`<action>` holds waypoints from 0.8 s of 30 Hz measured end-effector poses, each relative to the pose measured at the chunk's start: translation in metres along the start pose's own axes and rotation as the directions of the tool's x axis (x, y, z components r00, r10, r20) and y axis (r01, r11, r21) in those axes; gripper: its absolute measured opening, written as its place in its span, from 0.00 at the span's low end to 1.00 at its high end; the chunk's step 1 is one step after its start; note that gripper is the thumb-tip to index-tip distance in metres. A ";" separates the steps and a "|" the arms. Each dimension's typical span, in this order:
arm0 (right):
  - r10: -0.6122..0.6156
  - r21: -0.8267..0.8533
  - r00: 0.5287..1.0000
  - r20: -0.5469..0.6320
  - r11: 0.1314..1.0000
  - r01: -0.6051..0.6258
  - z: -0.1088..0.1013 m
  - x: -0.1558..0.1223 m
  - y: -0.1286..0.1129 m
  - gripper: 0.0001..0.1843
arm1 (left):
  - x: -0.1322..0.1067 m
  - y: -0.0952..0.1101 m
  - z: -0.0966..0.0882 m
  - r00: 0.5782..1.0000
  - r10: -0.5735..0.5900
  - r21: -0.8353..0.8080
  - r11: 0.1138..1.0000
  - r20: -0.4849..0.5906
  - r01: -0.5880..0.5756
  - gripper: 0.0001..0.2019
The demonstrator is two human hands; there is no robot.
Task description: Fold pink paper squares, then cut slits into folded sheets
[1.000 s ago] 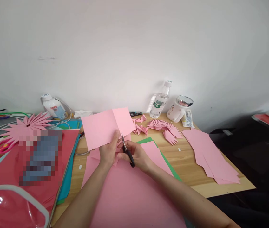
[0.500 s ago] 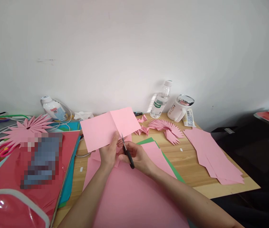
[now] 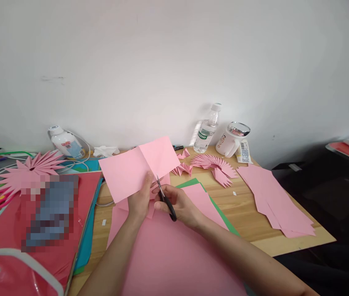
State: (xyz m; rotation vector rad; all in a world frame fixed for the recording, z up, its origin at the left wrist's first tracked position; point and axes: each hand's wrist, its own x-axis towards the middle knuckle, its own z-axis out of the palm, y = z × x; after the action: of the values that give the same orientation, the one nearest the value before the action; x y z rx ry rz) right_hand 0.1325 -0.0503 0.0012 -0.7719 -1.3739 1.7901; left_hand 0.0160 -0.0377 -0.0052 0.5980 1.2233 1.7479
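Observation:
My left hand (image 3: 141,199) pinches the lower edge of a creased pink paper sheet (image 3: 131,168) and holds it up above the table. My right hand (image 3: 177,202) grips black-handled scissors (image 3: 165,198), whose blades point up at the sheet's bottom edge just beside my left thumb. A large pink sheet (image 3: 168,255) lies flat under both forearms, with a green sheet (image 3: 220,216) showing beneath it.
Pink paper offcuts (image 3: 276,201) lie at the right of the wooden table (image 3: 242,218). Folded pink fans (image 3: 214,164) and a pink star flower (image 3: 29,170) sit further back. A water bottle (image 3: 205,129), white mug (image 3: 231,140), red folder (image 3: 4,230) and cables line the wall.
The held pink sheet has tilted and drifted slightly left. The scissors stay at its bottom edge. The view has shifted a little.

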 end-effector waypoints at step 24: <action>-0.024 -0.059 1.000 0.002 0.998 0.024 -0.005 0.002 0.008 0.26 | -0.006 0.003 -0.002 0.998 0.053 0.254 0.966 -0.020 -0.046 0.20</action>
State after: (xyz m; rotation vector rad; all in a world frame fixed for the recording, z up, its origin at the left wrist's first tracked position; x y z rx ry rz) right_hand 0.1340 -0.0470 -0.0073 -0.7823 -1.4370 1.7385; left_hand 0.0167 -0.0442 -0.0026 0.7625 1.4752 1.6563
